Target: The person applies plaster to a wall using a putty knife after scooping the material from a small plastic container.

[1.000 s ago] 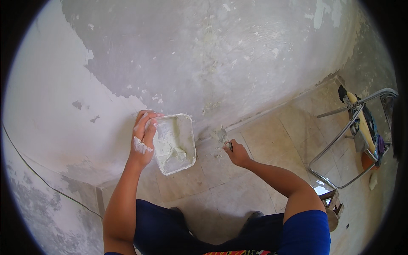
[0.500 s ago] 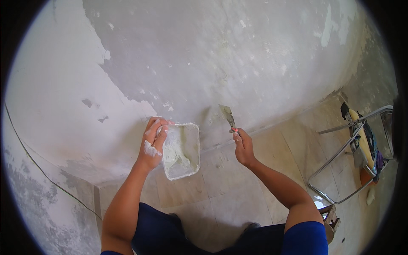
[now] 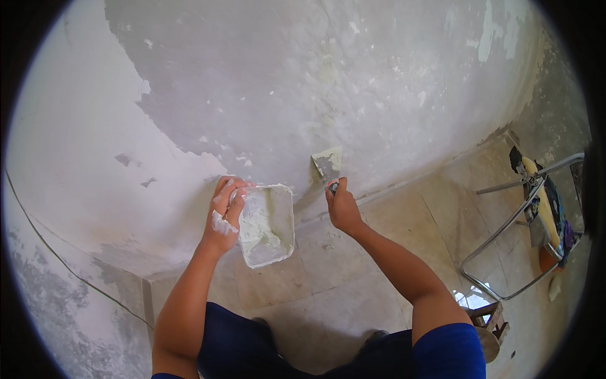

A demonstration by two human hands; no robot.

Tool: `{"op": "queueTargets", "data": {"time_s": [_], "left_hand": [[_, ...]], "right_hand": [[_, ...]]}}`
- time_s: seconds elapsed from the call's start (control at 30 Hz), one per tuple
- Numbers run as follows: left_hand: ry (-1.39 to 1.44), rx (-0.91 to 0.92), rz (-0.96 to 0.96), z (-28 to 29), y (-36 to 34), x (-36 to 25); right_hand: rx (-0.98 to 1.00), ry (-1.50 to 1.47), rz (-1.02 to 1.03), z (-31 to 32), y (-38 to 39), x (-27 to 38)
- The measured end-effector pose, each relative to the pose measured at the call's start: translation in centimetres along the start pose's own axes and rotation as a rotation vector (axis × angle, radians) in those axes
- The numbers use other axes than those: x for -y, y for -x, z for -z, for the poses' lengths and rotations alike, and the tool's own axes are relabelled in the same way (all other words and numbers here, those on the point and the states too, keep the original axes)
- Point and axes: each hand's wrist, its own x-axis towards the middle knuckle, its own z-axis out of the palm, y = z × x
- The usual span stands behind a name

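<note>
The left hand (image 3: 224, 211) is gripping the rim of a white tub (image 3: 267, 224) of wet paste, keeping it close beside the tool so the paste is easy to reach. The right hand (image 3: 343, 205) is clenching a scraper (image 3: 327, 164), pressing its flat blade against the wall (image 3: 328, 82). A metal chair frame (image 3: 524, 221) is standing well apart on the floor (image 3: 353, 284), blocking nothing.

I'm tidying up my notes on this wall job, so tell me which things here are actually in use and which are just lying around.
In use:
left hand holding the plastic tub of filler
right hand holding the putty knife against the wall

Lying about:
metal-frame chair on the floor to the right
small wooden stool near the right arm
</note>
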Motion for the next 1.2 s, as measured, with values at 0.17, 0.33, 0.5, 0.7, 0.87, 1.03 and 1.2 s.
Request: {"op": "queueTargets", "data": {"time_s": [0.17, 0.33, 0.5, 0.7, 0.87, 1.03, 1.2], "left_hand": [[-0.026, 0.027, 0.016, -0.3, -0.2, 0.1], [-0.002, 0.025, -0.010, -0.4, -0.1, 1.1], [0.036, 0.046, -0.020, -0.4, -0.3, 0.5], [0.018, 0.061, -0.009, 0.5, -0.1, -1.4], [0.038, 0.030, -0.040, 0.3, -0.2, -1.1], [0.000, 0.042, -0.024, 0.0, -0.3, -0.7], [-0.012, 0.071, 0.036, 0.5, -0.2, -0.4]], "right_hand": [[0.072, 0.069, -0.139, -2.2, 1.5, -1.7], [0.181, 0.194, -0.241, -2.2, 3.7, -3.4], [0.342, 0.345, -0.307, -2.7, 8.2, -8.7], [0.247, 0.324, -0.192, -0.4, 9.2, -7.1], [0.096, 0.177, 0.015, 0.3, 6.1, -1.7], [0.077, 0.236, 0.006, -0.4, 3.4, 2.2], [0.094, 0.295, -0.101, -2.0, 4.0, -0.1]]}}
